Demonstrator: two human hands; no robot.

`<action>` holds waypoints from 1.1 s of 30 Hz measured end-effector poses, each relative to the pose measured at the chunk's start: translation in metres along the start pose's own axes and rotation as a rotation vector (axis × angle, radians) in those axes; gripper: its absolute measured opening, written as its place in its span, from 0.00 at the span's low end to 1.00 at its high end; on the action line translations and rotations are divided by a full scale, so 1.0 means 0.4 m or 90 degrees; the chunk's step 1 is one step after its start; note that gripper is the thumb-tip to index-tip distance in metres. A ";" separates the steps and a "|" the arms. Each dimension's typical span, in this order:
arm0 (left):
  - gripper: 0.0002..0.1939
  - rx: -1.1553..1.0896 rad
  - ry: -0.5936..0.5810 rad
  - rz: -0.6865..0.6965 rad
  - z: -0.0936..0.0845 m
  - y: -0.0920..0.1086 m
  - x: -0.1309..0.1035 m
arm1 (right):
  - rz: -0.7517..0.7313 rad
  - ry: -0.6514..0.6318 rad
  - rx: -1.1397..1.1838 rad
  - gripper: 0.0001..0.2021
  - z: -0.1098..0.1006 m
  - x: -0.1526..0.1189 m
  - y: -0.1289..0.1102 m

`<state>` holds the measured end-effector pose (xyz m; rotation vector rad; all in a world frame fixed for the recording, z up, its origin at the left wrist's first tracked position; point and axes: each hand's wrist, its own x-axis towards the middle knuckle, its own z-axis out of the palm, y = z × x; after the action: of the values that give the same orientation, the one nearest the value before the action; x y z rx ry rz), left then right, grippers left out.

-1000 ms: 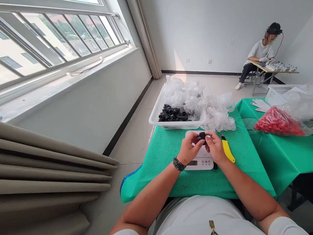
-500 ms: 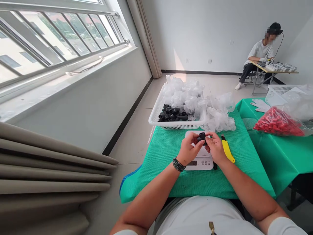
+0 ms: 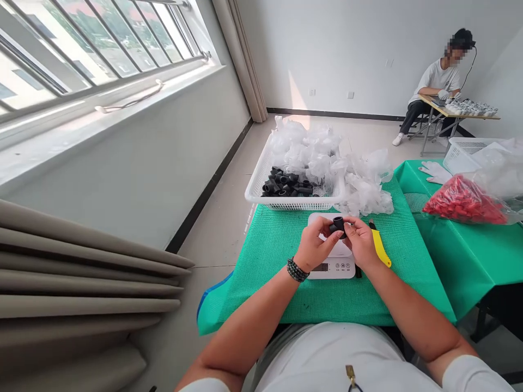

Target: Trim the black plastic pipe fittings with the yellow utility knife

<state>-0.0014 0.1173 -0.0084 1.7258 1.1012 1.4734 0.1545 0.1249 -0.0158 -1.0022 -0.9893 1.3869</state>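
Between both hands, above a white digital scale (image 3: 343, 271), is a black pipe tee (image 3: 338, 224) with one round opening facing up. My left hand (image 3: 315, 244) grips its left side with thumb and fingers. From the right, my right hand (image 3: 360, 239) pinches the same fitting. The hands and the fitting hide much of the scale's upper part. Close to the right hand lies a yellow-handled knife (image 3: 381, 247) on the green cloth. Further back, more black fittings (image 3: 281, 184) lie heaped in a white basket (image 3: 294, 206).
Crumpled clear plastic bags (image 3: 310, 147) fill the back of the basket, and others (image 3: 363, 188) lie beside it. At right are a bag of red parts (image 3: 461, 201), a white glove (image 3: 435, 171) and another white basket (image 3: 466, 151). A person (image 3: 439, 81) sits at a far table.
The black fitting has turned slightly in my hands, so its upper opening shows more. The camera view has shifted a little. The far person's gloved hands have moved.
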 end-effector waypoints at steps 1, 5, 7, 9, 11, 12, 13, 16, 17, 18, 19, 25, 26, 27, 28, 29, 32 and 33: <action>0.16 0.000 -0.003 0.002 0.000 0.001 0.001 | 0.004 0.001 0.003 0.28 -0.001 0.002 0.001; 0.16 0.007 -0.012 0.012 -0.002 0.001 0.001 | 0.008 -0.005 0.007 0.28 -0.001 0.005 -0.003; 0.16 0.010 -0.016 0.019 -0.002 -0.001 0.001 | 0.009 -0.008 0.013 0.27 0.000 0.005 -0.007; 0.16 0.017 -0.016 0.025 -0.002 -0.002 0.001 | 0.014 -0.008 0.014 0.28 0.002 0.006 -0.010; 0.17 0.021 -0.008 0.037 -0.002 -0.001 0.001 | 0.020 -0.010 0.011 0.28 0.002 0.006 -0.013; 0.17 0.022 -0.004 0.046 -0.002 0.000 0.001 | 0.022 -0.013 0.011 0.28 0.002 0.005 -0.015; 0.17 0.022 -0.002 0.056 -0.002 0.001 0.000 | 0.023 -0.015 0.013 0.28 0.002 0.005 -0.016; 0.16 0.022 -0.008 0.069 -0.003 0.005 0.000 | 0.023 -0.012 0.022 0.28 0.002 0.005 -0.018; 0.16 0.024 -0.013 0.067 -0.004 0.006 0.001 | 0.022 -0.008 0.024 0.28 0.002 0.005 -0.018; 0.16 0.025 -0.016 0.061 -0.004 0.008 0.001 | 0.022 -0.005 0.025 0.28 0.003 0.006 -0.017; 0.16 0.026 -0.018 0.054 -0.004 0.009 0.002 | 0.023 -0.003 0.026 0.28 0.003 0.006 -0.016; 0.16 0.020 -0.022 0.038 -0.005 0.010 0.003 | 0.022 -0.012 0.022 0.28 0.002 0.008 -0.015; 0.16 0.019 -0.024 0.037 -0.005 0.010 0.003 | 0.021 -0.013 0.022 0.28 0.002 0.008 -0.015; 0.16 0.018 -0.025 0.035 -0.005 0.010 0.003 | 0.021 -0.012 0.023 0.28 0.002 0.009 -0.015; 0.16 0.019 -0.024 0.031 -0.004 0.010 0.002 | 0.023 -0.009 0.025 0.28 0.002 0.009 -0.015; 0.16 0.020 -0.022 0.025 -0.004 0.009 0.002 | 0.026 -0.007 0.026 0.28 0.003 0.009 -0.015; 0.16 0.027 -0.016 0.010 -0.002 0.008 0.000 | 0.037 -0.003 0.025 0.29 0.003 0.010 -0.016; 0.16 0.029 -0.014 0.007 -0.002 0.008 0.000 | 0.038 -0.003 0.025 0.29 0.003 0.009 -0.016</action>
<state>-0.0016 0.1157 -0.0058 1.7781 1.1237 1.4421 0.1550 0.1289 -0.0092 -1.0068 -0.9388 1.4524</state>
